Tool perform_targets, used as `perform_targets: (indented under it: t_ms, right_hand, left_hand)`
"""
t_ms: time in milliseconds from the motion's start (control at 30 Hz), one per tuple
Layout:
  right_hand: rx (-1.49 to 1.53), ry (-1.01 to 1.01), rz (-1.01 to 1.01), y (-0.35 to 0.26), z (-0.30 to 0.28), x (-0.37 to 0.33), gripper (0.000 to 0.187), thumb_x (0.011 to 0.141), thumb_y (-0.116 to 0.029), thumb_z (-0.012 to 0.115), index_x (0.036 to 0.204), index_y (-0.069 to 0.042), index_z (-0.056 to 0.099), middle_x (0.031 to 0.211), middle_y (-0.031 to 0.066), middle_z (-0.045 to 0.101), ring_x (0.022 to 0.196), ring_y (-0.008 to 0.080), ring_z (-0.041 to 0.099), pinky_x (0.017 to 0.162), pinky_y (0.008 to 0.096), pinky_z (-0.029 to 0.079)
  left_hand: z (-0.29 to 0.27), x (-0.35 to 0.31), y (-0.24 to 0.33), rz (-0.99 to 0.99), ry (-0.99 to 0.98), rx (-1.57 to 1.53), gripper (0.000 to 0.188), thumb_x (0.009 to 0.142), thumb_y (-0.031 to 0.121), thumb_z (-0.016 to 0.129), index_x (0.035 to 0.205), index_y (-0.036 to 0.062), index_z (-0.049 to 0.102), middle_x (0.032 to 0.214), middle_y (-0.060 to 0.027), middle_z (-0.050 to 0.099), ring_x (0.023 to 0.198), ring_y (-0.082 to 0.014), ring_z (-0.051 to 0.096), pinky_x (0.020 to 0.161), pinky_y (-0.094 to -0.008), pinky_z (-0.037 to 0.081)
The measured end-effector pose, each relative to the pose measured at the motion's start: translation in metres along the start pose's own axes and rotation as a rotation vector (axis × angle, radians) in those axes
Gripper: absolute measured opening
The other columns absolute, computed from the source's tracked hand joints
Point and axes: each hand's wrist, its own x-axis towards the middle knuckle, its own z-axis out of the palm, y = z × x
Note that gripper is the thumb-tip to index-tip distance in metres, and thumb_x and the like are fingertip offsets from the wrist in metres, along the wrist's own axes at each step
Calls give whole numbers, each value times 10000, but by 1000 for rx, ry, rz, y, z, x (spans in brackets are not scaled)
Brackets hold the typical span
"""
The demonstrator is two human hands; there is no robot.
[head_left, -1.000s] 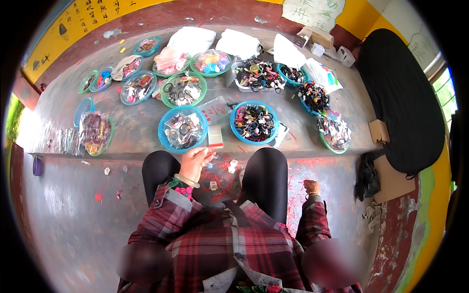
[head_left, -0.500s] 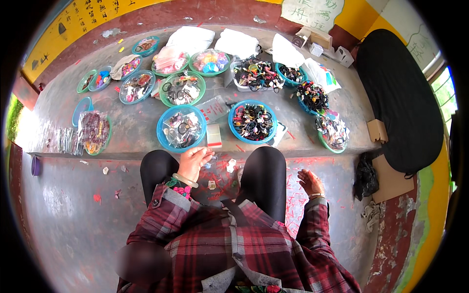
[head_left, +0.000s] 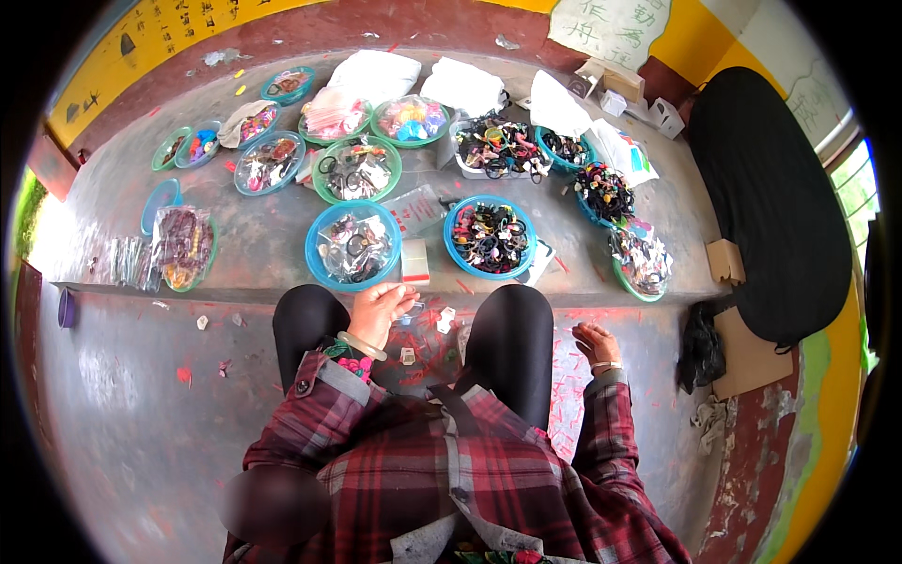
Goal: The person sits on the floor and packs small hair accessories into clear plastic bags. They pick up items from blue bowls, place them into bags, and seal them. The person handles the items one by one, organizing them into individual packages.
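Note:
My left hand (head_left: 378, 312) is raised over my left knee, its fingers closed in a pinch. What they hold, if anything, is too small to make out; something clear and bluish shows by the fingertips. My right hand (head_left: 597, 346) hangs beside my right knee, fingers stretched out and nothing in it. Just ahead of the left hand, a blue basin (head_left: 311, 252) holds a clear bag of dark hair ties and small pieces. A small white-and-red box (head_left: 415, 262) stands beside it. Further right, another blue basin (head_left: 447, 246) is full of colourful hair ties (head_left: 489, 237).
More bowls and a white bin (head_left: 461, 167) of hair ties crowd the raised concrete ledge (head_left: 564, 273). White sacks (head_left: 376, 75) lie behind them. A long black padded case (head_left: 766, 207) leans at right, near a black plastic bag (head_left: 697, 348). Red scraps litter the floor.
The view has shifted slightly, so the bowls sit a little lower. My left hand keeps its pinch, and my right hand has turned slightly, its fingers still extended.

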Motion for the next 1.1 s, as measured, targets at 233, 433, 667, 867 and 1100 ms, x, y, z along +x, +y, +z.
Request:
perform_targets:
  t_ms: [233, 433, 667, 867, 1100]
  right_hand:
    - [329, 15, -243, -11, 25, -3, 193, 641, 73, 414, 653, -105, 486, 972, 56, 612, 982, 208, 541, 754, 363, 424]
    - [312, 50, -199, -4, 15, -2, 58, 650, -70, 482, 605, -104, 471, 910, 96, 623, 959, 222, 555, 757, 384, 423]
    - [-9, 152, -65, -5, 26, -18, 300, 805, -328, 542, 736, -39, 581, 730, 105, 639, 778, 219, 626, 693, 369, 471]
    - [14, -41, -129, -5, 12, -12, 363, 846, -383, 533, 857, -26, 600, 801, 104, 645, 862, 234, 613, 732, 361, 470]
    - [-1605, 454, 365, 77, -128, 39, 422, 882, -434, 372, 1049, -123, 603, 1085, 98, 604, 997, 220, 563, 834, 393, 434]
  left_hand:
    - [0, 1, 1, -13, -2, 6, 169, 888, 76, 490, 947, -62, 568, 971, -146, 592, 920, -232, 593, 812, -307, 486]
    - [-1, 1, 0, -19, -22, 10, 169, 890, 80, 488, 954, -54, 569, 962, -136, 592, 924, -230, 592, 807, -296, 484]
    - [-2, 3, -2, -20, -13, 17, 160, 887, 78, 497, 943, -49, 575, 947, -127, 595, 916, -228, 597, 793, -290, 489]
    - [-3, 3, -3, -22, -7, 23, 160, 887, 78, 497, 940, -52, 573, 944, -128, 595, 910, -229, 598, 789, -290, 492]
    - [3, 9, -3, -37, -26, 32, 168, 888, 82, 492, 943, -59, 565, 947, -130, 594, 910, -228, 596, 806, -298, 485]
